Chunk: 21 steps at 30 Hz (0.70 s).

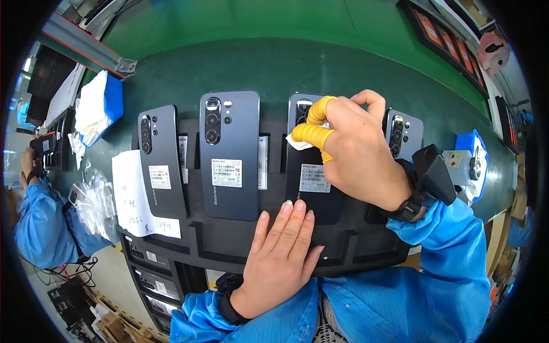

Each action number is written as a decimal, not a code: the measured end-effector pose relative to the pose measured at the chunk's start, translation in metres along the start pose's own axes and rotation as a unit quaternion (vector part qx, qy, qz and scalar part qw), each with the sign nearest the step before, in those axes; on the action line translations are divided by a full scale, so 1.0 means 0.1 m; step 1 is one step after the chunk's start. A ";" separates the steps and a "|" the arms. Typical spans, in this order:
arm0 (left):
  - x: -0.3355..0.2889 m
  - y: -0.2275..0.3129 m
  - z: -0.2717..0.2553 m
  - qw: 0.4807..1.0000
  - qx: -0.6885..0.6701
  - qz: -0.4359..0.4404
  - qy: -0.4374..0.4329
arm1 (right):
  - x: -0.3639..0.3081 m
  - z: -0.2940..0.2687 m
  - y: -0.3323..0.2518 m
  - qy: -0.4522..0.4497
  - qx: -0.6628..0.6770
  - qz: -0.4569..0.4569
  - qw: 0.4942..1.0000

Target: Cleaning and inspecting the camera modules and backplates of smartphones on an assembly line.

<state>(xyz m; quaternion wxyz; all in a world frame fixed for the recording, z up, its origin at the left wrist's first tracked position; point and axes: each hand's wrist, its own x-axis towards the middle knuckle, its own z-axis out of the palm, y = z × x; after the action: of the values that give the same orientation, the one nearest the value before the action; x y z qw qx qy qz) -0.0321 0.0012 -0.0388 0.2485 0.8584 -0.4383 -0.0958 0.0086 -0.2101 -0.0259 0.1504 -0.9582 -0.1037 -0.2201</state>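
My right hand [363, 151], with yellow finger cots on some fingers, pinches a small white wipe [297, 143] against the upper back of a dark smartphone [320, 206], just below its camera lenses. Flat and stretched out, my left hand [277, 257] rests its fingertips on the lower end of that same phone. Two more dark phones, one upright in the middle [234, 148] and one tilted at the left [163, 197], lie back side up on a black tray [229, 248]. Partly hidden behind my right hand is another phone [412, 130]. White labels show on several backs.
A handwritten paper sheet [128, 194] lies under the tray's left side. Blue boxes of white wipes stand at left [113, 97] and right, the right one beside a metal-topped bottle [457, 167]. Clear plastic bags [97, 200] lie at left, near a co-worker's blue sleeve [43, 223]. More phones sit in a lower tray [151, 280].
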 end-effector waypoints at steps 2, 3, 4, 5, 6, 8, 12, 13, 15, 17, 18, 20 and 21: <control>0.00 0.00 0.00 1.000 -0.001 0.003 -0.001 | -0.01 -0.04 0.01 -0.028 0.010 0.020 0.999; 0.00 0.00 0.00 1.000 -0.003 0.005 -0.002 | -0.01 -0.05 0.01 -0.028 0.009 0.020 0.999; 0.00 0.00 0.00 1.000 -0.003 0.005 -0.002 | -0.02 -0.06 0.02 -0.034 0.025 0.023 0.999; 0.00 0.00 0.00 1.000 -0.004 0.003 -0.002 | -0.02 -0.07 0.03 -0.040 0.040 0.027 0.998; 0.00 0.00 0.00 1.000 -0.005 0.000 -0.002 | -0.04 -0.09 0.03 -0.041 0.039 0.027 0.998; 0.00 0.00 -0.01 1.000 -0.009 0.001 -0.004 | -0.11 -0.13 0.02 -0.091 0.036 0.023 0.995; -0.01 0.00 0.00 1.000 -0.013 0.003 -0.004 | -0.17 -0.30 0.09 -0.045 0.011 0.087 0.995; -0.01 0.00 0.00 1.000 -0.012 0.002 -0.005 | -0.17 -0.30 0.12 -0.030 -0.016 0.080 0.996; 0.00 0.00 0.00 1.000 -0.008 0.001 -0.005 | -0.16 -0.24 0.11 -0.027 -0.007 0.063 0.998; 0.00 0.01 0.00 1.000 -0.006 0.004 -0.009 | -0.13 -0.18 0.05 -0.029 0.019 0.045 0.998; 0.01 0.01 0.00 1.000 -0.004 0.005 -0.011 | -0.12 -0.16 0.04 -0.028 0.017 0.049 0.998; 0.01 0.01 0.00 1.000 -0.003 0.003 -0.011 | -0.11 -0.09 0.01 -0.044 -0.014 0.035 0.998; 0.00 0.02 0.00 1.000 -0.001 -0.002 -0.009 | -0.06 -0.09 -0.01 -0.030 -0.010 0.033 0.999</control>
<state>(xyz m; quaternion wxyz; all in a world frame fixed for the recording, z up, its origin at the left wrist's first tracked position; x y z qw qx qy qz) -0.0332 0.0004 -0.0374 0.2458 0.8581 -0.4385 -0.1045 -0.0009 -0.2126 -0.0207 0.1446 -0.9687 -0.0741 -0.1875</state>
